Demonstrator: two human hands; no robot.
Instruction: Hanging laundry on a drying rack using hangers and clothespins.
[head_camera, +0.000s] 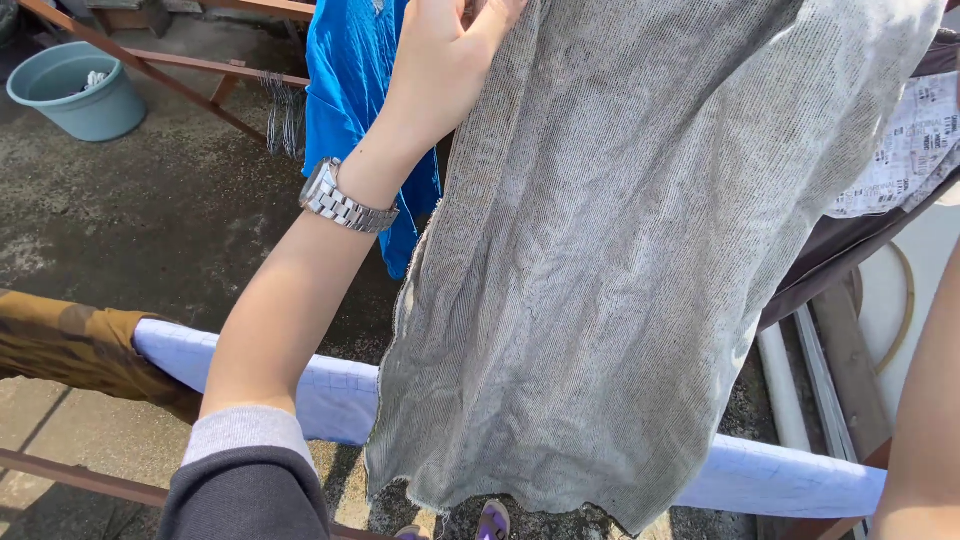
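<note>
A large grey knitted cloth (610, 260) fills the middle of the view, hanging down with a ragged lower hem and reaching from the top edge almost to the bottom. The left hand (445, 50) is raised at the cloth's upper left edge, fingers curled over and gripping the fabric. The left forearm runs up diagonally from the lower left, a silver metal watch (340, 200) on the wrist and a grey sleeve (245, 470) pushed back near the elbow. Of the right arm only a strip of bare forearm (925, 420) shows at the right edge; the right hand is out of the frame.

Behind the cloth one pale blue checked sheet (330, 395) lies over a low rail, running from left to right. To its left one brown garment (70, 345) is draped on the same rail. One bright blue garment (355, 100) hangs just behind the left hand. At the upper right a white printed fabric (905, 150) hangs over a dark one.

On the concrete floor (130, 210) at the upper left stands one teal bucket (75, 90) with a small pale item inside; what it is cannot be told. Two purple shoe tips (492, 520) peek out below the hem.
</note>
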